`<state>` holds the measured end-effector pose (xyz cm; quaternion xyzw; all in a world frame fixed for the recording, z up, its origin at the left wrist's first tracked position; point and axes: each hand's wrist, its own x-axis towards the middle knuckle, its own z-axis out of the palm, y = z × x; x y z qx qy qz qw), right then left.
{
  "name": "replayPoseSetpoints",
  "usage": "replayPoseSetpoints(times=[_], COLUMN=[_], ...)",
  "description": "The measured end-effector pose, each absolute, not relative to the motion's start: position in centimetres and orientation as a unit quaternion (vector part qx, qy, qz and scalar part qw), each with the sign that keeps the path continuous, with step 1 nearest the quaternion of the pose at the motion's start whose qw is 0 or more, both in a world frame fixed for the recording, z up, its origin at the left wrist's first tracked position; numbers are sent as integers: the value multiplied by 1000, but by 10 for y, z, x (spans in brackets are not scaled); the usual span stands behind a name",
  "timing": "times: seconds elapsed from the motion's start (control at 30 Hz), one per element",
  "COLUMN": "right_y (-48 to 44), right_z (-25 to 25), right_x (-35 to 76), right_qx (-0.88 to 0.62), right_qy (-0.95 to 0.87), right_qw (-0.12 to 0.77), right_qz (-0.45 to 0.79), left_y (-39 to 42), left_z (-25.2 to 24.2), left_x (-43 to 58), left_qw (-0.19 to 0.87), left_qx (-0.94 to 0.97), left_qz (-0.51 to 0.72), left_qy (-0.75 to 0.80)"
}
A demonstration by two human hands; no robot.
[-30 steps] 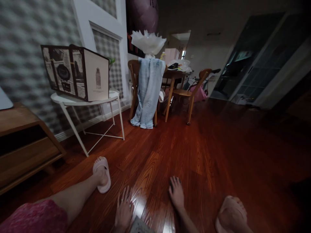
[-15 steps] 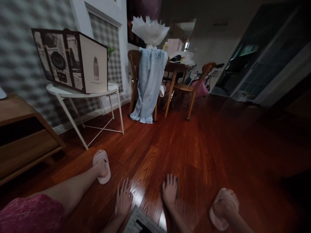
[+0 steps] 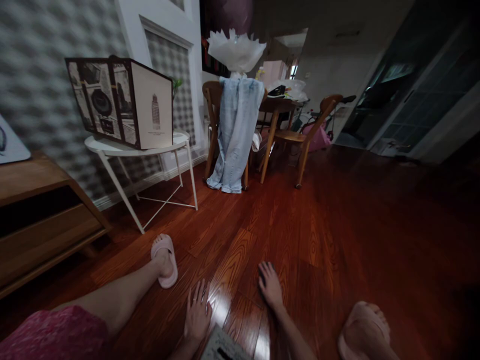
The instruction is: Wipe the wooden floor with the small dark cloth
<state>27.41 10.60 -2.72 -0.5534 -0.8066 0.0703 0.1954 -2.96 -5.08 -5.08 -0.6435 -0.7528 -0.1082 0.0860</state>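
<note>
I sit on the wooden floor (image 3: 330, 235) with my legs spread out in front. My left hand (image 3: 197, 316) lies flat on the floor, fingers apart, with a ring on one finger. My right hand (image 3: 270, 288) also rests flat on the floor, fingers stretched forward, and holds nothing. Between my forearms, at the bottom edge, a grey flat object (image 3: 224, 348) shows in part. My feet wear pink slippers, the left slipper (image 3: 165, 260) beside my left hand and the right slipper (image 3: 363, 336) near the bottom right.
A white round side table (image 3: 112, 149) carries a printed box (image 3: 123, 102) at the left. A wooden cabinet (image 3: 41, 220) stands at far left. Behind are wooden chairs, jeans (image 3: 235, 132) draped over one, and a cluttered dining table (image 3: 279, 104).
The view shifted down and left half a second ago, then back to the right. Both hands stay flat on the floor. My right foot has slid a little outward.
</note>
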Motion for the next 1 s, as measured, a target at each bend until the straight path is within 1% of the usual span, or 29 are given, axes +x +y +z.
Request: replayPoseSetpoints(times=[0.07,0.17,0.23,0.33,0.4,0.53,0.63,0.7,0.77,0.8,0.9,1.0], right_y=[111,95,78,57,45,19,7,13,32,45,85,105], right_z=[-33,-41,-43,-39,-33,-26,-25,-24,-23,-22,-22,-29], right_x=[325,368,365,321,278,193,155,150,167,182,253,335], right_qx=[-638,-705,-741,-770,-745,-636,-555,-490,-452,-457,-560,-678], right_qy=[-740,-672,-628,-596,-637,-750,-806,-845,-866,-865,-804,-707], right_qw=[213,227,233,225,198,144,146,153,160,164,186,203], right_qz=[26,-18,-35,-27,14,107,141,149,140,128,69,7], left_y=[-51,-52,-52,-53,-53,-53,-52,-51,-51,-51,-52,-46], left_z=[-46,-39,-35,-30,-29,-29,-33,-36,-39,-41,-46,-48], left_x=[-29,-28,-29,-29,-29,-28,-28,-28,-30,-31,-33,-25], left_qw=[81,72,68,61,55,50,58,65,67,67,57,30], left_qx=[-641,-645,-648,-647,-646,-644,-642,-640,-642,-643,-643,-617], left_qz=[-103,-99,-99,-99,-99,-101,-104,-106,-107,-108,-118,-156], left_qy=[-756,-755,-752,-754,-755,-756,-757,-758,-756,-755,-755,-771])
